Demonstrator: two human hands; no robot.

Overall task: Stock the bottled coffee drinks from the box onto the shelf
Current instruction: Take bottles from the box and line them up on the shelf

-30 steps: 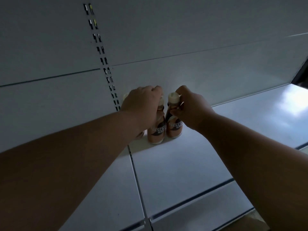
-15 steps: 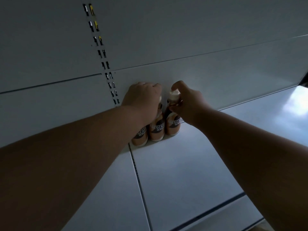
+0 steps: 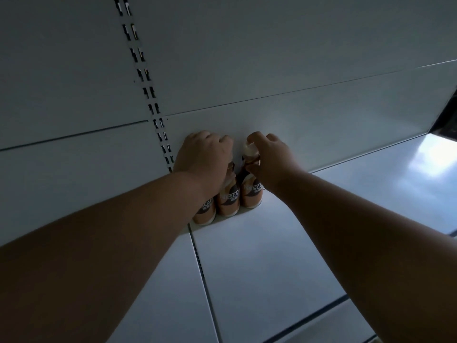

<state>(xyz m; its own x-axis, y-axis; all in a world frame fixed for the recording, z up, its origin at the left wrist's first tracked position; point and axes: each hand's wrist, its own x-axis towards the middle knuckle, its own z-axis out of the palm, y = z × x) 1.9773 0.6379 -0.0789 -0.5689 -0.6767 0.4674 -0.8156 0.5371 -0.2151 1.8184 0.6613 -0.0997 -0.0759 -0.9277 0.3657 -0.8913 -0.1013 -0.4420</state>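
Three small bottled coffee drinks with orange-brown and dark labels stand upright in a tight row at the back edge of a white metal shelf, pressed up to the white back panel. The left bottle sits just beside the seam between two shelf boards. The middle bottle touches it, and the right bottle touches the middle one. White lettering runs across each dark label band.

The left hand covers the tops of the left and middle bottles from above, fingers curled down over them and closed around their necks. The right hand grips the neck of the right bottle, thumb and fingers pinched just under its cream-coloured cap, which shows between the two hands.

Both bare forearms reach in from the front edge of the shelf. A vertical strip of slotted holes runs up the back panel, just to the left of the bottles. The right part of the shelf shines with pale reflected light.
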